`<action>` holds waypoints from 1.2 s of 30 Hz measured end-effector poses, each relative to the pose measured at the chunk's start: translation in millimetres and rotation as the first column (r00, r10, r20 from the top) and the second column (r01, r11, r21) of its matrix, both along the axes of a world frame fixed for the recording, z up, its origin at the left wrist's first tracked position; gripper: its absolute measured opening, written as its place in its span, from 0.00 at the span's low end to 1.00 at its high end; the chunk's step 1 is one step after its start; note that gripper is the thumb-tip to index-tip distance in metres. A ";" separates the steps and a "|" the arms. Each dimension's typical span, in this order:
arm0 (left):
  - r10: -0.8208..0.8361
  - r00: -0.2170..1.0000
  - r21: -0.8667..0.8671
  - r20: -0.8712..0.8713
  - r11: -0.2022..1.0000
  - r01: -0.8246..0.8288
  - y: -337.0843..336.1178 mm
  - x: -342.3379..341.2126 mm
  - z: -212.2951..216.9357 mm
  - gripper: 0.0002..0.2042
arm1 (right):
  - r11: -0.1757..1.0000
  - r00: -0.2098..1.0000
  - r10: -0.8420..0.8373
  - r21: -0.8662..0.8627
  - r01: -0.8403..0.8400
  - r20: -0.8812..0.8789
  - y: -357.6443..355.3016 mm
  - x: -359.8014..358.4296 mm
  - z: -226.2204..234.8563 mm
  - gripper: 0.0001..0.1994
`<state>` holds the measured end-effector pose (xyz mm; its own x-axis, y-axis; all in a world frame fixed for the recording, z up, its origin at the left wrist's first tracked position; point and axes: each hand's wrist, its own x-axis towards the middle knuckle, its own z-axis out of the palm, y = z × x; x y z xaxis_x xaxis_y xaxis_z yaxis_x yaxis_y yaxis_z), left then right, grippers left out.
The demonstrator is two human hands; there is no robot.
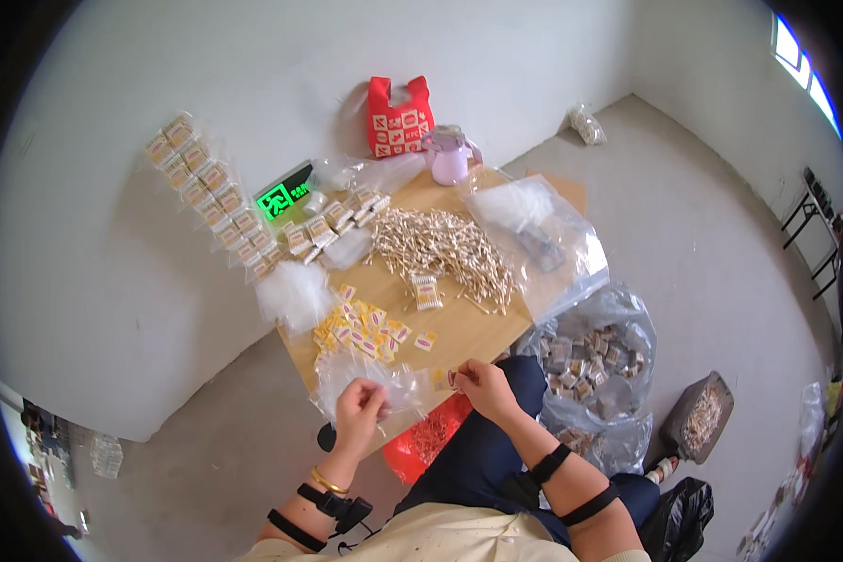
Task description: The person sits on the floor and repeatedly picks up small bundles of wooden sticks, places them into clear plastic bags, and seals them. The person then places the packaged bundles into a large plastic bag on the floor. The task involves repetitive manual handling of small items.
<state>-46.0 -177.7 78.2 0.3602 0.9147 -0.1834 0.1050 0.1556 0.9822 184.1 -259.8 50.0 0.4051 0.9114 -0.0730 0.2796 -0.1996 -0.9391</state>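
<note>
Above the near edge of the table, my left hand (362,403) is closed in a pinch on a thin clear plastic bag (401,388). More of these clear bags (339,371) lie in a heap beside it. My right hand (482,386) pinches a small yellow and white printed card (441,378), just right of the bag. Beyond my hands is a pile of similar cards (358,332), with one loose card (424,341) at its right. A bundle of cotton swabs (426,291) lies before a large heap of loose cotton swabs (445,248).
Packed swab bundles (318,231) and a green running-figure sign (283,197) line the table's wall side. At the back stand a lilac jug (450,159) and a red bag (399,122). Right of the table, a large clear sack (618,314) holds packs; a grey bin (674,412) holds swabs.
</note>
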 end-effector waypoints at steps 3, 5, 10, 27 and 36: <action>0.122 0.991 0.061 -0.052 0.991 -0.119 21.3 -28.8 -21.1 0.07 | 0.993 0.999 -0.051 -0.102 0.052 0.007 35.6 9.6 -30.3 0.11; 0.120 0.979 0.096 -0.164 0.990 -0.105 31.5 -46.6 -38.7 0.08 | 0.987 0.998 -0.058 -0.153 0.059 0.010 57.0 12.9 -57.6 0.14; 0.370 0.613 0.590 -0.698 0.782 0.200 24.2 -56.5 -34.4 0.18 | 0.979 0.977 0.031 -0.202 0.012 0.212 79.9 -3.1 -63.9 0.24; 0.090 0.811 0.705 -0.578 0.556 0.441 59.9 53.5 -8.6 0.30 | 0.984 0.955 -0.174 -0.083 0.159 -0.240 -37.1 86.5 -46.4 0.08; 0.296 0.384 0.413 -0.874 0.869 0.270 165.8 175.8 -97.5 0.31 | 0.930 0.834 -0.361 -0.096 0.355 -0.417 -119.8 106.6 -48.6 0.08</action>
<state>129.8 -11.9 -19.3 0.2240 0.9744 0.0166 0.9494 -0.2221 0.2221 290.6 -379.7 1.5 0.6304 0.7064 -0.3220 -0.2339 -0.2227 -0.9464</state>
